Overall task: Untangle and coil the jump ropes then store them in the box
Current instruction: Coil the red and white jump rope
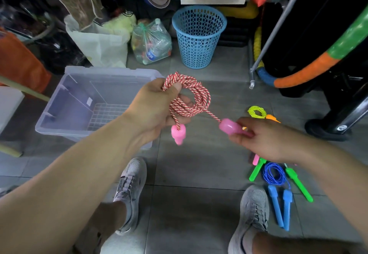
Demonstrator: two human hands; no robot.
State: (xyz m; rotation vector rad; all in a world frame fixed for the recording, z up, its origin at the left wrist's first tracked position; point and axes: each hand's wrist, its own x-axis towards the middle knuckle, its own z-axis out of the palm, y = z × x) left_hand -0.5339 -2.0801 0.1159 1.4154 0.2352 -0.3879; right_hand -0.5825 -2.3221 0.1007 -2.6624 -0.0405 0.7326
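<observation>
- Two pink handles end the red-and-white jump rope (pixel 191 98). The hanging handle (pixel 178 133) dangles at 6 o'clock under the left grip (pixel 157 104), and the held handle (pixel 231 127) sits in the right grip (pixel 264 140).
- The left grip is curled round the gathered loops, with the thumb pressed on the strands at the top. The coil bulges out toward 3 o'clock of that hand.
- The right grip pinches the held handle by its narrow end, and the bulb end points to 10 o'clock, at the coil.
- A short straight run of rope leaves the coil's 4 o'clock edge and meets that bulb, so the handle's long axis lies along the 10-to-4 line.
- Judging by this, only that last run is uncoiled. The coming move likely turns on carrying the handle up that line into the left grip.
- The clear storage box (pixel 59 102) stands open on the floor at 9 o'clock of the left grip, which is the nearer hand to it.
- A blue jump rope (pixel 273 174) and a yellow-green coil (pixel 256 112) lie on the floor, outside the box.
</observation>
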